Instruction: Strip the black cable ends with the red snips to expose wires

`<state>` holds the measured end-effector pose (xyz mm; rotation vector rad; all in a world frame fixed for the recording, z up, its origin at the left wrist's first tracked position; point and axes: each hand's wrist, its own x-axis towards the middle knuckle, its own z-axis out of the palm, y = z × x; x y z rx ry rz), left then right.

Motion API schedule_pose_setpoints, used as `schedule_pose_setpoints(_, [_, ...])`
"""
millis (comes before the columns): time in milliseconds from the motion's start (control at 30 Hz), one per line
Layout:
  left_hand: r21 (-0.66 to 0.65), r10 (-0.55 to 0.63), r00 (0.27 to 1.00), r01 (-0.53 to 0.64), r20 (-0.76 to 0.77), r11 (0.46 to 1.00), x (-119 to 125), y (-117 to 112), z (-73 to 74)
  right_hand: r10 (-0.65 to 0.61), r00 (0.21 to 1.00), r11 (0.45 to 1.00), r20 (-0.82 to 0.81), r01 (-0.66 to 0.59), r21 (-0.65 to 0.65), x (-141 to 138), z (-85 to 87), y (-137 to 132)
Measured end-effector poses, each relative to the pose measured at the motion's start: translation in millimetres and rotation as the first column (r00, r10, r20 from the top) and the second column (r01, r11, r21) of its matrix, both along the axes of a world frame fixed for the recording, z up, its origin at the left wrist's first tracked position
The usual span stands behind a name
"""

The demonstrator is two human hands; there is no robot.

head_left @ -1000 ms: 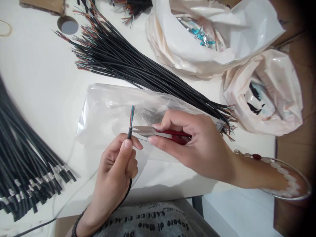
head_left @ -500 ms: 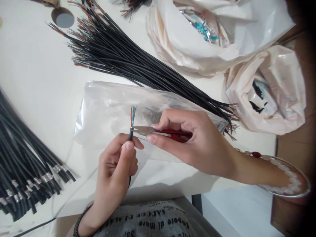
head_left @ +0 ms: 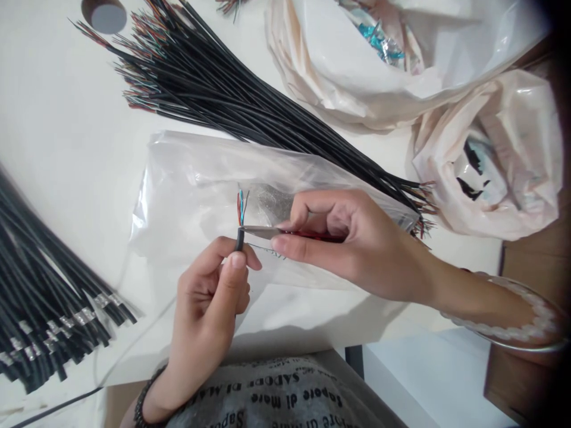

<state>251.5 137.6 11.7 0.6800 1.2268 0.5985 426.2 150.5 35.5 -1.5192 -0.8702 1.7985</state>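
1. Over the clear plastic bag at table centre, left hand pinches a black cable upright between thumb and index finger, other fingers curled in.
2. Cable's stripped end points up; thin coloured inner wires (red, blue, dark) fan out just above the black jacket.
3. Right hand is closed around red-handled thread snips, thumb below, index finger bent on top; most of the red handle is hidden inside the grip.
4. Snip blades meet the cable right where jacket ends and the wires begin, touching it; blades look squeezed together, but can't tell if they have bitten through.
5. Right wrist wears a pale beaded bracelet; left wrist a dark bead bracelet.
6. Behind the hands, a big bundle of black cables lies diagonally on the white table, frayed coloured ends at upper left and at right, near the bags.
7. Left edge: second pile of black cables with metal crimps on their ends, well apart from the hands.
8. Upper right: white plastic bag with foil and teal scraps inside; beside it a smaller pinkish bag holding black offcuts.
9. Top left: round hole in the tabletop. Bottom: grey printed shirt.
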Motion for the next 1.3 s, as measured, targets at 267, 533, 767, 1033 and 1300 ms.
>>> schedule_pose_setpoints(267, [0.060, -0.022, 0.997, 0.026, -0.079, 0.998, 0, 0, -0.2, 0.010, 0.999, 0.999, -0.044, -0.012, -0.041, 2, -3.4, 0])
schedule_pose_setpoints(533, [0.216, -0.105, 0.968, 0.155, -0.227, 0.964, -8, -2, -10.1, -0.021, 1.000, 0.995, -0.001, 0.021, 0.097, -2, -2.5, -2])
schedule_pose_setpoints(767, [0.398, -0.086, 0.898, 0.276, -0.432, 0.875, -14, 0, -17.6, -0.042, 0.969, 0.951, 0.244, -0.036, 0.307, -1, -3.8, -15])
schedule_pose_setpoints(1033, [0.345, -0.159, 0.919, 0.289, -0.360, 0.893, -15, 2, -17.5, -0.040, 0.924, 0.906, 0.380, -0.127, 0.403, -1, -9.8, -16])
schedule_pose_setpoints(1300, [0.380, -0.155, 0.898, 0.324, -0.413, 0.867, -15, 3, -19.6, 0.020, 0.926, 0.948, 0.377, -0.138, 0.288, 0, -7.8, -12])
